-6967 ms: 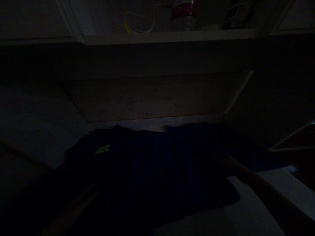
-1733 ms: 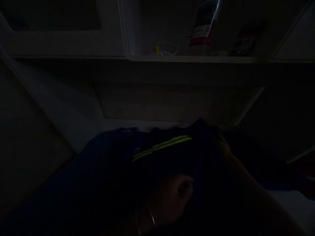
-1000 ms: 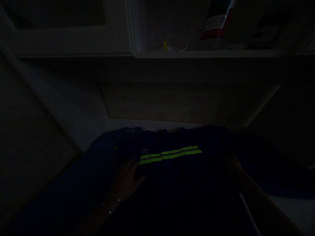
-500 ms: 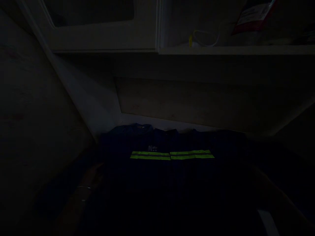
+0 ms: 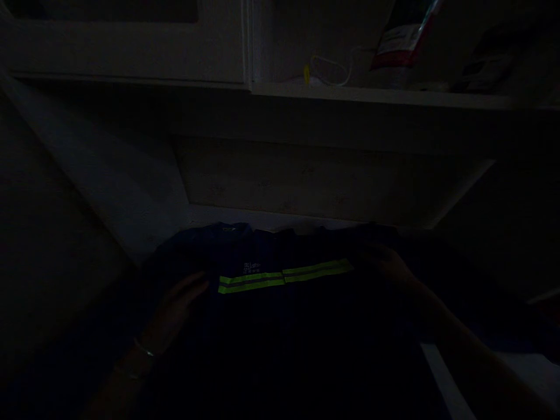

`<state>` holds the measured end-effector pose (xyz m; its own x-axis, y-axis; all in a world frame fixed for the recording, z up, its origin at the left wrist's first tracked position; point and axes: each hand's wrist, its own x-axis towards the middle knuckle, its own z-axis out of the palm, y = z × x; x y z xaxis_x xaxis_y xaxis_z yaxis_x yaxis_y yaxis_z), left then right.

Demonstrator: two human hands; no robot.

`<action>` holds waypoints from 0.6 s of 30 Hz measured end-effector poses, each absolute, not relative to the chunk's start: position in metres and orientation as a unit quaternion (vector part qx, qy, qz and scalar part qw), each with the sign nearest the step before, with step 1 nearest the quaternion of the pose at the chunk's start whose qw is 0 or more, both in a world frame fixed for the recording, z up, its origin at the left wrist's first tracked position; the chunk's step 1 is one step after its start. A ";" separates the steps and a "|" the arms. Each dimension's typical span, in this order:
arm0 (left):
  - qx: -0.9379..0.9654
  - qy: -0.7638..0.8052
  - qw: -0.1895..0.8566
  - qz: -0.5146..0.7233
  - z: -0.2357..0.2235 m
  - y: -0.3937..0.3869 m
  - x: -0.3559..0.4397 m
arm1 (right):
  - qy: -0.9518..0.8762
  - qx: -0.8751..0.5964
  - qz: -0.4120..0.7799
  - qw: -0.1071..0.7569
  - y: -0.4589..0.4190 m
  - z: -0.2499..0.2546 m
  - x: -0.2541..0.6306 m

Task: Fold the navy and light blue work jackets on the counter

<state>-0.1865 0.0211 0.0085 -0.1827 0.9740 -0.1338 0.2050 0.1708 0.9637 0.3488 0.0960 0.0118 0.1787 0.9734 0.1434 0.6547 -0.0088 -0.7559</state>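
Head cam, and it's really dark, so bear with me. Far left is a slanted pale side panel (image 5: 109, 169), with a cabinet door (image 5: 126, 52) above it, its pane cut off by the top edge. Below that comes the left hand (image 5: 177, 303), two thin bangles (image 5: 145, 349) on the wrist, fingers held out straight and loose toward the navy work jacket (image 5: 306, 306); can't tell if they touch the cloth. Just past the fingertips, at the back, there's a blue neckline with a small pale label (image 5: 228, 229); too dark to say whether it's a separate garment.

Middle of the view is the jacket itself, spread out flat with the collar end toward the back panel (image 5: 284, 175), which has a faint flowery print. A lime reflective stripe (image 5: 250, 283) with a grey centre line runs across the chest, small white lettering (image 5: 251, 268) just above its left half. Up on the shelf (image 5: 350, 93) sit a looped white cable (image 5: 339, 84) with a yellow bit and, further right, a red-and-black packet (image 5: 402, 41) with a white label.

Right hand (image 5: 385, 265) is at the stripe's right end, over the jacket; its fingers are lost in shadow, so no idea if they're pinching fabric. Bottom right, a pale surface (image 5: 531, 370) shows beside the forearm.
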 end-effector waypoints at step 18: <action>0.774 0.610 0.075 0.156 -0.082 0.046 -0.114 | -0.743 -0.669 0.007 0.016 0.103 -0.074 0.273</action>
